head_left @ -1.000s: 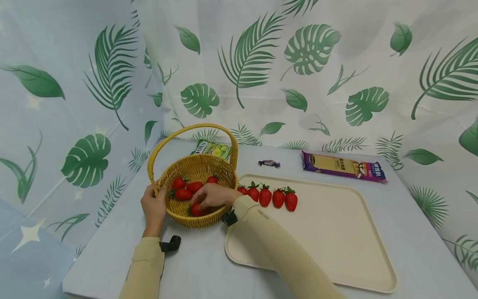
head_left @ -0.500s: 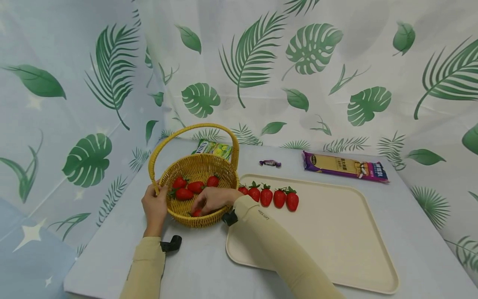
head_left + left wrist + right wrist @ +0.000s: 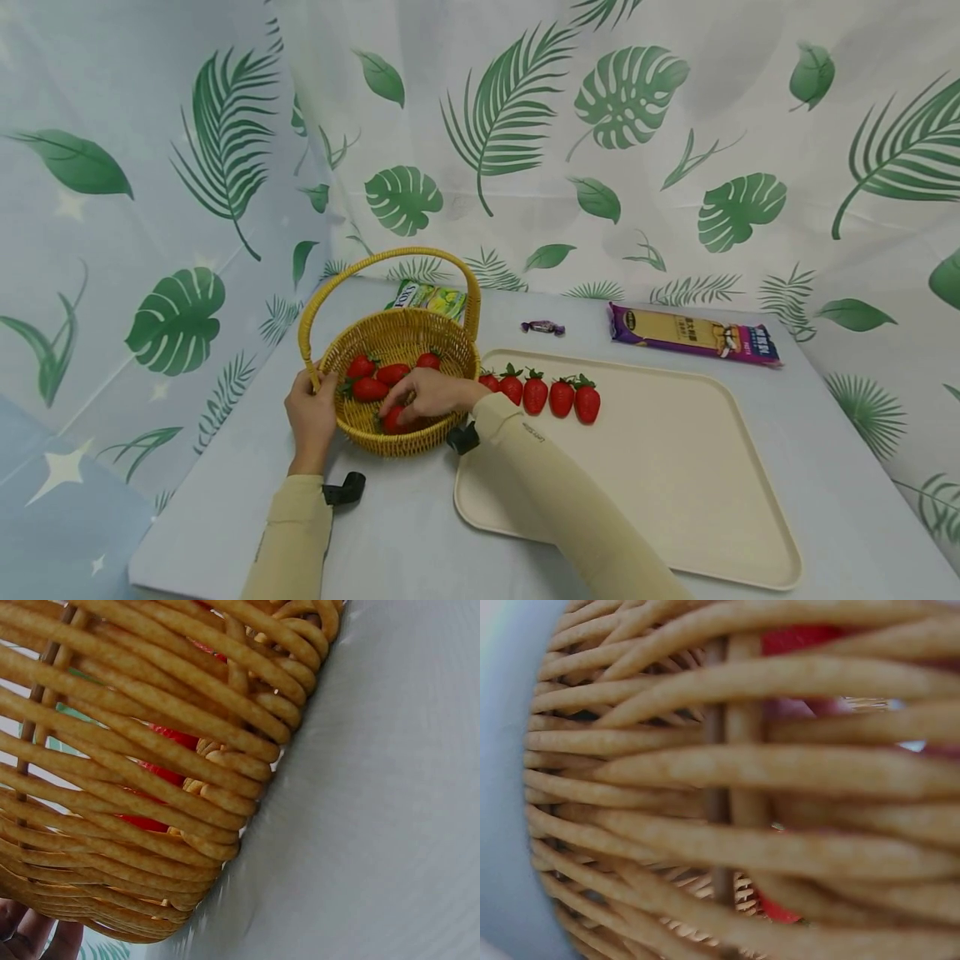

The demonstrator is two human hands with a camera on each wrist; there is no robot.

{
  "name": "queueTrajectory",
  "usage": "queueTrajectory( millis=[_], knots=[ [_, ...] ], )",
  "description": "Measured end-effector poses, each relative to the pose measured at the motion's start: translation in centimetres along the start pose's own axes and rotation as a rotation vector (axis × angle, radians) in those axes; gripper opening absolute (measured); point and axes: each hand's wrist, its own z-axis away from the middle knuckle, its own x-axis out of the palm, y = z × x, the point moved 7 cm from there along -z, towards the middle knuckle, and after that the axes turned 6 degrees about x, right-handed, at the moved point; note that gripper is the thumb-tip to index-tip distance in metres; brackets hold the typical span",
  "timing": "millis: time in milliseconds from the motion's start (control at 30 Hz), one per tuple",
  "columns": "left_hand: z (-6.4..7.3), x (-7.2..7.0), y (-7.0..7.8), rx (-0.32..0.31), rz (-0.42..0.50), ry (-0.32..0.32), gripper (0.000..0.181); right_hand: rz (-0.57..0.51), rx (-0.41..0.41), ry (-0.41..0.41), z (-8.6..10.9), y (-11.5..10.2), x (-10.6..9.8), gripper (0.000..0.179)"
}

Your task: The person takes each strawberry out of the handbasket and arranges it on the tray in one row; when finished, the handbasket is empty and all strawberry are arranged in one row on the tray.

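Note:
A yellow wicker basket [image 3: 405, 446] with a tall arched handle stands left of centre, several red strawberries [image 3: 370, 389] lying inside. My left hand [image 3: 311, 412] grips its rim at the left foot of the handle; in the left wrist view its fingertips [image 3: 64, 941] show beside the weave. My right hand [image 3: 431, 393] reaches over the right rim, thumb and fingers bent round a strawberry [image 3: 393, 421] near the front wall. In the right wrist view the basket's weave [image 3: 840, 769] hides most of that hand. A row of strawberries [image 3: 561, 398] lies on the beige tray [image 3: 675, 492].
Behind the basket lies a green snack packet [image 3: 431, 298]. A purple wrapped candy [image 3: 543, 327] and a long purple-and-tan food packet [image 3: 690, 333] lie beyond the tray. The white table [image 3: 397, 533] meets leaf-printed cloth at the back and left.
My right hand dips over the front strawberry, then lifts slightly with its fingers more spread, so more of the berry shows. My left hand stays on the basket.

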Motion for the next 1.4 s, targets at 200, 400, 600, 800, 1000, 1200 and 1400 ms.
queueTrajectory(
  millis=[200,400,600,800,1000,1200,1400],
  knots=[
    [0.1,0.0,0.4,0.0,0.006,0.005,0.015,0.071,-0.066,0.229,0.8,-1.0,-1.4,0.023],
    [0.0,-0.1,0.3,-0.006,-0.004,0.012,0.014,0.053,-0.115,0.448,2.5,-1.8,-2.5,0.024],
    [-0.1,-0.1,0.4,0.016,0.014,0.025,0.015,-0.019,-0.148,0.551,5.2,-2.3,-3.1,0.023],
    [0.0,-0.1,0.3,0.011,0.013,0.018,0.016,-0.15,-0.088,0.599,8.1,-0.9,-3.4,0.025],
    [0.1,0.0,0.1,-0.002,0.011,0.018,0.015,-0.251,-0.076,0.668,11.3,0.7,-4.0,0.029],
    [-0.2,0.1,0.1,0.0,0.031,0.026,0.015,-0.295,-0.04,0.731,13.9,2.5,-4.3,0.029],
    [-0.2,0.0,0.0,-0.003,0.032,0.025,0.015,-0.278,-0.023,0.783,17.1,1.8,-4.5,0.027]
  ],
)
